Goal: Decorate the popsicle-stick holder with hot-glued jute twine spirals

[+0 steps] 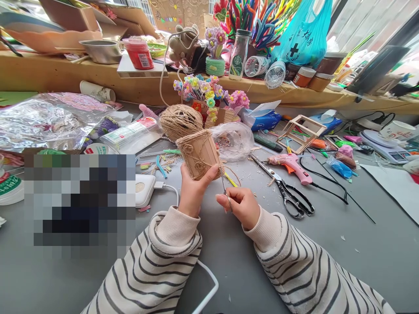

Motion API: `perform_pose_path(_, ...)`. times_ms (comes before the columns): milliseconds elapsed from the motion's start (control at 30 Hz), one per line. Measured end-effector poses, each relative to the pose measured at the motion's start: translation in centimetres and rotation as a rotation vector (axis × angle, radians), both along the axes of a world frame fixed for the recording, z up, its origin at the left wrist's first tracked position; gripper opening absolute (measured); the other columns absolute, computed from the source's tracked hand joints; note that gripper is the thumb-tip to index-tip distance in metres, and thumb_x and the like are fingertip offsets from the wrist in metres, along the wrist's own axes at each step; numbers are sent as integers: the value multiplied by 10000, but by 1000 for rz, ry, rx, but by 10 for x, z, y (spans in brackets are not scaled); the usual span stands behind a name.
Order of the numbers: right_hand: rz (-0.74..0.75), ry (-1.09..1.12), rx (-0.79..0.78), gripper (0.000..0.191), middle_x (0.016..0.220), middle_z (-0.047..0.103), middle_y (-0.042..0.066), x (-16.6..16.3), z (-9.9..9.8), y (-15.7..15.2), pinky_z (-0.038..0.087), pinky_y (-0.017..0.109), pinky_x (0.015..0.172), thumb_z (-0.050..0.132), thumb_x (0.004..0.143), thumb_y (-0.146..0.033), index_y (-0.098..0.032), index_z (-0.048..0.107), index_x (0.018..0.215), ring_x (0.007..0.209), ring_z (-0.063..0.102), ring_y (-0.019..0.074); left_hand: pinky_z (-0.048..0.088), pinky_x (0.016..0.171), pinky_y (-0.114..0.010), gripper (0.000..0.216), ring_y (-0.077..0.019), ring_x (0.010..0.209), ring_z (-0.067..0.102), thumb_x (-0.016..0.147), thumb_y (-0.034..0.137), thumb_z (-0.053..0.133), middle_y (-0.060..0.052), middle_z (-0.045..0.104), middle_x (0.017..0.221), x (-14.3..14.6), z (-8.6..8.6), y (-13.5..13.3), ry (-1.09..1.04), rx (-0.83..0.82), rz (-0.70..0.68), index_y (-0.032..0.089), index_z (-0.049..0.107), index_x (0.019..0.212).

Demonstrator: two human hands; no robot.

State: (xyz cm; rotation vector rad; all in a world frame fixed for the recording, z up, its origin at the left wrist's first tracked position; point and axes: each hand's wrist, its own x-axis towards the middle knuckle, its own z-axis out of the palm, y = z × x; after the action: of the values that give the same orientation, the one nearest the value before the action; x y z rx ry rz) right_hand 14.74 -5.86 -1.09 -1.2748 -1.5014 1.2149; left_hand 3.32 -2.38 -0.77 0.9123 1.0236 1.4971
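- At the centre of the frame, a twine-trimmed cardboard cup (200, 152) is leaning in the left hand (192, 188), whose widely parted thumb and fingers are gripping its lower part.
- Just right of centre, the right hand (242, 205) is pinching a thin metal tool (224, 184) with curled fingers; I cannot tell whether its tip is touching the cup.
- Farther right, scissors (275, 175) and a pink glue gun (293, 165) are lying on the grey table (327, 257).
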Motion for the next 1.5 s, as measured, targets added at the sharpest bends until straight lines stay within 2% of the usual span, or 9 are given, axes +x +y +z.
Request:
perform_pose_path(733,-45,-20,49,478,365,347,-61,1,-4,1,272,218,407,599,621,-506,-191,313,403,401,265,54,406,902,-383,613,-215,1027,541,591,276,694,-101,555,1127,0,1,0,-23,-41,10,185,397,1120)
perform_pose_path(1033,-34,-13,38,457,373,427,-47,1,-2,1,287,224,422,611,626,-479,-188,343,399,392,301,55,395,914,-389,612,-221,1041,531,602,275,690,-109,547,1132,0,1,0,-21,-41,17,180,375,1118)
perform_pose_path(1333,10,22,-4,485,374,349,-49,1,-2,-1,226,230,410,561,636,-547,-187,339,399,402,260,56,399,908,-376,601,-216,1041,528,607,270,691,-98,540,1128,0,2,-1,-5,-24,6,193,362,1104)
perform_pose_path(1500,21,48,-43,488,386,424,-27,1,-5,0,250,228,411,560,616,-579,-184,366,404,395,298,60,413,879,-369,585,-220,1016,537,596,272,697,-104,549,1105,-1,3,-1,29,-106,2,169,390,1083)
